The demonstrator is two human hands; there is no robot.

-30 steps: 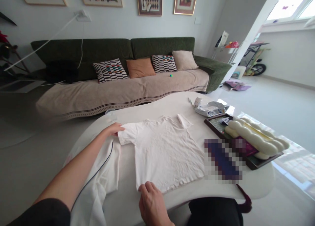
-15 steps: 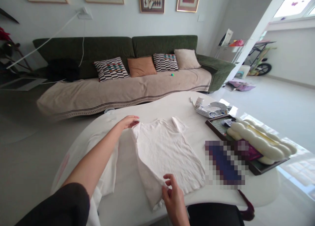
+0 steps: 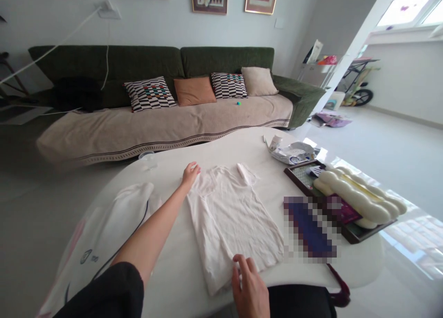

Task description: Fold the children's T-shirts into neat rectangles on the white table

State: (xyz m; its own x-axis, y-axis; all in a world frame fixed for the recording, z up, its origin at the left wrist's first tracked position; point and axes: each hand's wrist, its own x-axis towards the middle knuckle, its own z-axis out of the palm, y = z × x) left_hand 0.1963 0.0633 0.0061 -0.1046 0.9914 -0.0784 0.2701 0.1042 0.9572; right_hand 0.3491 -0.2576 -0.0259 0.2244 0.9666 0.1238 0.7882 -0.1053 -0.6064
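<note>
White piped garment (image 3: 100, 235), lying at far left of the view, beside the left arm. Left hand (image 3: 191, 175), open, just at the far shoulder of a white T-shirt (image 3: 231, 221), which lies folded lengthwise between the hands (no grip visible). Right hand (image 3: 249, 285), open, its fingers (image 3: 240, 262) loosely spread on the shirt's near edge.
</note>
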